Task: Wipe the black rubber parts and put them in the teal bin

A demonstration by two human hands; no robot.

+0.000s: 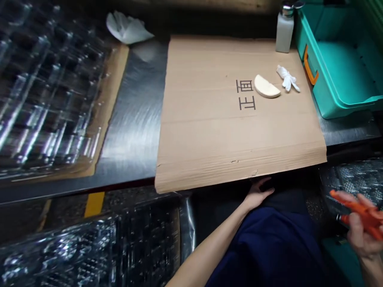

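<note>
My left hand [255,195] is just below the front edge of the cardboard sheet [206,119]. Its thumb and one finger stretch apart, and the other fingers are partly hidden by the edge. Off the table's right front side, my right hand [360,235] is closed around an orange tool [363,213] that looks like an air blow gun with a short metal tip; both are somewhat blurred. Printed characters mark the cardboard. On it lie a cream half-round pad [267,87] and a crumpled white finger-cot-like piece [288,79].
A white pump bottle [284,32] stands at the back right beside a teal bin [321,85] with an orange handle. Clear plastic trays [54,91] fill the left of the metal table [134,103]. More clear trays [74,247] sit lower left. A white crumpled cloth [127,28] lies behind.
</note>
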